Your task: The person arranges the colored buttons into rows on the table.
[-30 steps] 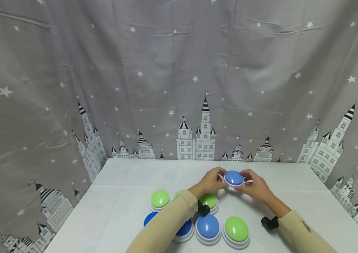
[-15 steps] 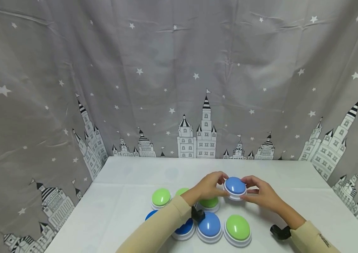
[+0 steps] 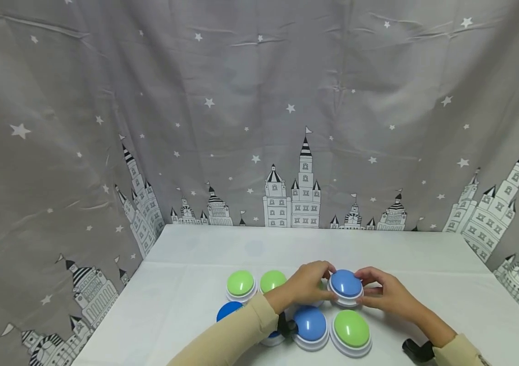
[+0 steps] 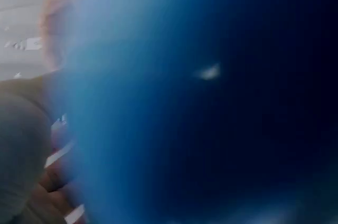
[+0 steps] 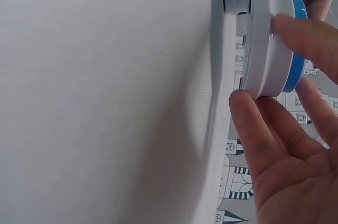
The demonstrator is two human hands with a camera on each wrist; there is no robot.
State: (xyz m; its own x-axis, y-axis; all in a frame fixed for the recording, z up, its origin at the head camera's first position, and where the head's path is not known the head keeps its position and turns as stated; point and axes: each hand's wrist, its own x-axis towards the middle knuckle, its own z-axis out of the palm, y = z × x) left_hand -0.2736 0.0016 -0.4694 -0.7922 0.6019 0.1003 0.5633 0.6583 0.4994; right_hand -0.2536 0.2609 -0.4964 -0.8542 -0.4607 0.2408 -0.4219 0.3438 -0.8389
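Observation:
Both hands hold a blue push button (image 3: 346, 283) with a white round base, dome upward. On its left side my left hand (image 3: 306, 282) grips the base, and my right hand (image 3: 388, 294) grips the right side. The right wrist view shows the white base (image 5: 272, 42) tipped sideways in that picture, its underside lifted off the white surface, with right thumb and fingers around it. Just in front of it stand a blue button (image 3: 311, 323) and a green button (image 3: 351, 328). A blurred blue dome (image 4: 137, 108) fills most of the left wrist view.
Two green buttons (image 3: 240, 283) (image 3: 272, 280) stand left of my left hand. A darker blue button (image 3: 229, 309) is partly behind the left sleeve (image 3: 232, 330); another green one is mostly hidden by that hand. A grey castle-print curtain (image 3: 241, 101) hangs behind the white table (image 3: 195, 254).
Both hands have brought the held blue button nearer, toward the front row of buttons. The left hand now covers most of the rightmost green button in the back row.

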